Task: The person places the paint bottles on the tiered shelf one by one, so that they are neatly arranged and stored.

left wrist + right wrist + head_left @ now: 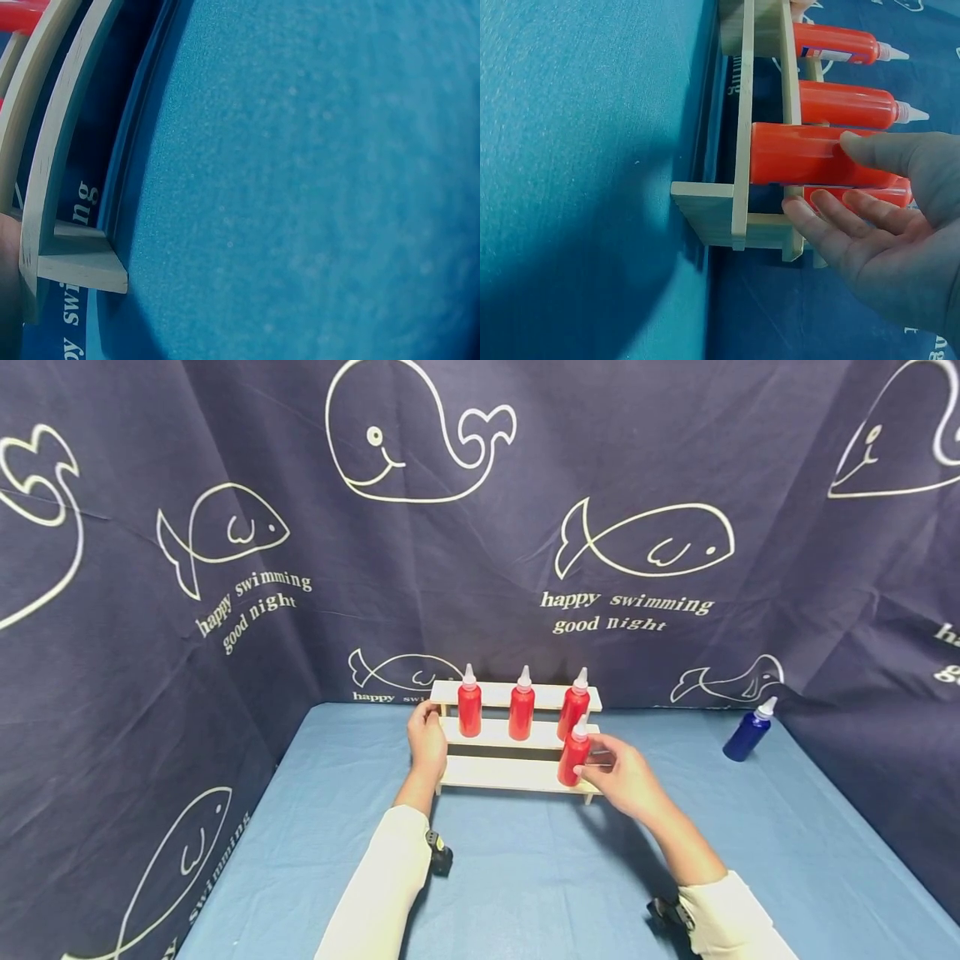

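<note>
A pale wooden three-step rack (495, 772) stands at the back of the table. On its middle step are red squeeze bottles with white pointed caps: a left one (469, 710), a centre one (521, 713) and a right one (573, 703). My left hand (427, 742) holds the rack's left end, fingers at the upper step; only a sliver of it enters the left wrist view. At the right end of the lowest step, my right hand (621, 775) has thumb and fingers about another red squeeze bottle (802, 154), which stands upright with its base at the board.
A blue squeeze bottle (747, 733) with a white cap leans at the table's back right. Blue cloth covers the table (525, 877). Dark curtains (450, 560) with white fish and whale drawings rise behind the rack and along both sides.
</note>
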`<state>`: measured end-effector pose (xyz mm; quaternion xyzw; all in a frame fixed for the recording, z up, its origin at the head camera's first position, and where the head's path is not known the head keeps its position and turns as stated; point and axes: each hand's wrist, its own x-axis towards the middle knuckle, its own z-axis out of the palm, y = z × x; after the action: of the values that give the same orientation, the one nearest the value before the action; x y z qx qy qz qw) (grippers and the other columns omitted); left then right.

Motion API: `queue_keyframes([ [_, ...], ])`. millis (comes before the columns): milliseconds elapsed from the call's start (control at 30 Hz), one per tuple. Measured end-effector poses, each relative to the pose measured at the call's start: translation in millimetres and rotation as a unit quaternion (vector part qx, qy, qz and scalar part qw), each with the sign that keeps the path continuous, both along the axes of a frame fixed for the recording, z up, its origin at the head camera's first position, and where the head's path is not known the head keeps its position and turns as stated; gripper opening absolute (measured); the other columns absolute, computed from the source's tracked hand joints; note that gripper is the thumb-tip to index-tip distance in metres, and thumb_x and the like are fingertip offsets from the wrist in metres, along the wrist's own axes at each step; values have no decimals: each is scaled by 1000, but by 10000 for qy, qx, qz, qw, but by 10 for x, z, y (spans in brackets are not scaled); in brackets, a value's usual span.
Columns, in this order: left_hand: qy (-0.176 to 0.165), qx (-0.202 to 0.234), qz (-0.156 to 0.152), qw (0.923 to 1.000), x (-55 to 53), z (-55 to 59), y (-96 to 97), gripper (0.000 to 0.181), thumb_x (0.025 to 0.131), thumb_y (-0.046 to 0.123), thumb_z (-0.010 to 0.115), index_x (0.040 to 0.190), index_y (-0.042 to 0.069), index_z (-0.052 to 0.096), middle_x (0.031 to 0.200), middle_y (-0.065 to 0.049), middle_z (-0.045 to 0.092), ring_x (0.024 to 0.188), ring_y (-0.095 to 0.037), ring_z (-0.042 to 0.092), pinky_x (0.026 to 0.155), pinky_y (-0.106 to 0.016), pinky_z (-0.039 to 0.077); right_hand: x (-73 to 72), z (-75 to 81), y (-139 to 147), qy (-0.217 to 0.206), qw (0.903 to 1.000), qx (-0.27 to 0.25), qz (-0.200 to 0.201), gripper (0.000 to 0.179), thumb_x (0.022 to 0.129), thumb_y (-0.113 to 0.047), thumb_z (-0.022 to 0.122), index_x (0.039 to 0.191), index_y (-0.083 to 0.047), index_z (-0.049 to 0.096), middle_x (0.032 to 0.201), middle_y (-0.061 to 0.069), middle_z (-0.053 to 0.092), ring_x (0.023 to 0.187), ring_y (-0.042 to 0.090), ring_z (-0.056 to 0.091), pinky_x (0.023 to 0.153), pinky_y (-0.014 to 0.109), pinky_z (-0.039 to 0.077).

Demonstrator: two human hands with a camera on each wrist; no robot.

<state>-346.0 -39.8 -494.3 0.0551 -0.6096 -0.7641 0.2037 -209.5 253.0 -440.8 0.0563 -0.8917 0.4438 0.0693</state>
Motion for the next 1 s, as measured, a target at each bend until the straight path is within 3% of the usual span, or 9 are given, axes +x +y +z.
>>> queue_keyframes([
  [333, 1, -21, 58, 10000, -1, -19, -16, 27, 100, -10, 45, 116, -15, 66, 119, -31, 63, 115, -37, 58, 99, -35, 42, -21, -33, 47, 168, 9993, -276, 200, 45, 90, 11, 66, 135, 9, 61, 121, 31, 71, 106, 43, 75, 92, 46, 63],
  [467, -32, -17, 84, 10000, 1, -12, -19, 26, 100, -10, 45, 115, -15, 65, 118, -30, 63, 114, -34, 58, 97, -33, 42, -28, -46, 90, 238, 9995, -226, 39, 42, 91, 9, 66, 133, 7, 64, 122, 29, 72, 110, 43, 73, 89, 32, 63],
  [633, -63, -60, 53, 9999, 10, 8, -9, 26, 100, -9, 44, 115, -15, 65, 120, -30, 63, 116, -35, 58, 100, -35, 44, -29, -51, 147, 375, 9986, -278, -248, 37, 94, 4, 69, 131, 7, 65, 121, 29, 73, 111, 43, 72, 85, 14, 55],
  [700, -35, -82, 57, 9999, 7, 6, -4, 26, 100, -9, 44, 116, -15, 64, 120, -31, 63, 117, -36, 58, 101, -36, 43, -37, -61, 174, 429, 9979, -313, -374, 35, 95, 3, 68, 129, 7, 66, 120, 28, 73, 107, 36, 74, 84, 12, 53],
  [767, -40, -103, 70, 9999, 5, -1, 5, 27, 100, -9, 43, 117, -16, 63, 121, -32, 62, 118, -38, 57, 102, -37, 43, -42, -65, 201, 469, 9968, -373, -527, 32, 96, 3, 67, 127, 7, 67, 119, 28, 73, 100, 21, 75, 82, 10, 52],
  [900, -90, -94, 47, 9999, 3, -11, 9, 27, 100, -10, 43, 117, -16, 64, 120, -31, 62, 118, -37, 57, 101, -36, 43, -51, -90, 245, 640, 9936, -561, -736, 28, 96, 3, 65, 123, 9, 68, 117, 29, 73, 89, -9, 64, 79, 8, 52],
  [1000, -87, -104, 34, 9999, 8, 0, 13, 27, 100, -9, 44, 115, -14, 65, 118, -29, 62, 115, -34, 57, 100, -34, 44, -62, -108, 271, 840, 9908, -673, -820, 27, 95, 4, 65, 121, 10, 69, 115, 30, 73, 87, -16, 60, 79, 6, 50],
])
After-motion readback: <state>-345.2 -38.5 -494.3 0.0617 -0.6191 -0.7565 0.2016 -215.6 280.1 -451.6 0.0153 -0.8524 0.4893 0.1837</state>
